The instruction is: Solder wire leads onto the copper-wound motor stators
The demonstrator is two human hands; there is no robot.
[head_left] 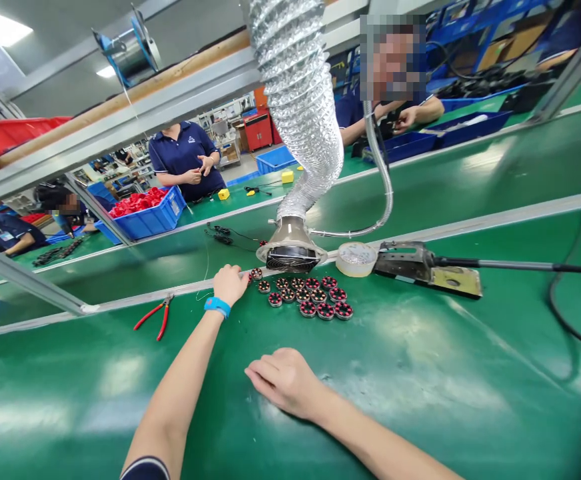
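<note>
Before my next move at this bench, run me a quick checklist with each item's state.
1. Left hand at the round wound parts: ok, fingertips at the cluster's left end.
2. Right hand free: cannot tell, its fingers are curled and the palm is hidden.
3. Red-handled pliers apart from both hands: ok, lying left of the left hand.
4. Soldering iron in its stand: ok, its front end sits there.
5. Exhaust hood running: cannot tell from a still picture.

Green benchtop (405, 353) with clustered round coil parts (317, 295) and red-handled pliers (165, 312)
</note>
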